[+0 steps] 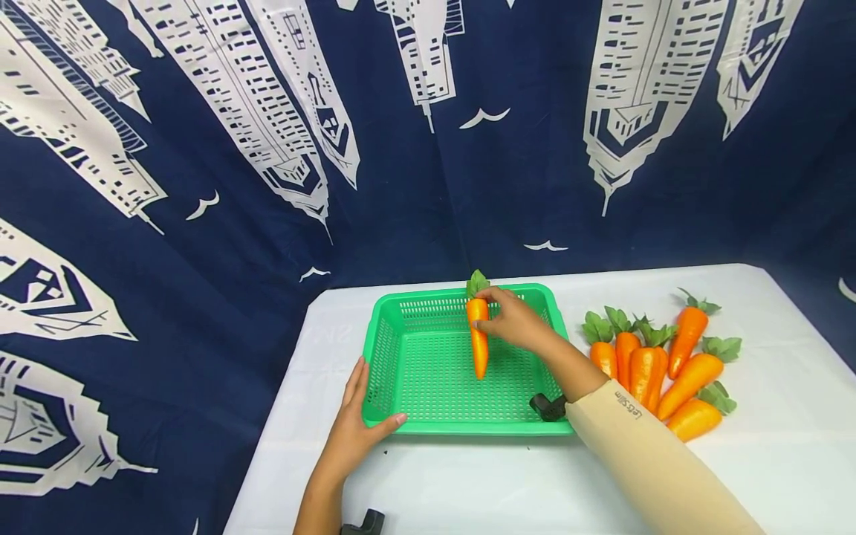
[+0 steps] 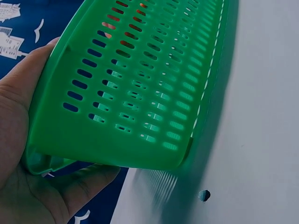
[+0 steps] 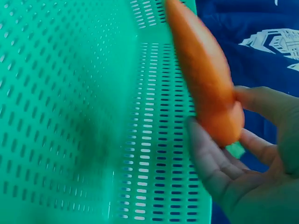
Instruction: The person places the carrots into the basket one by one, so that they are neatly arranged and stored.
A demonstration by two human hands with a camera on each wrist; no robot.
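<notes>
Orange carrot (image 1: pixel 478 338) is hanging over the green basket (image 1: pixel 388 349), right hand (image 1: pixel 518 321) pinching it; left hand (image 1: pixel 354 423) is gripping the basket corner.

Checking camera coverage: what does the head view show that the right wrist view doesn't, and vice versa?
Head only: the left hand holding the green basket's near-left corner, the pile of carrots on the white table right of the basket, the carrot's leafy top, and the skyline backdrop.

Right wrist only: close-up of the fingers on the carrot's thick end.

Both: right hand gripping one carrot over the basket.
</notes>
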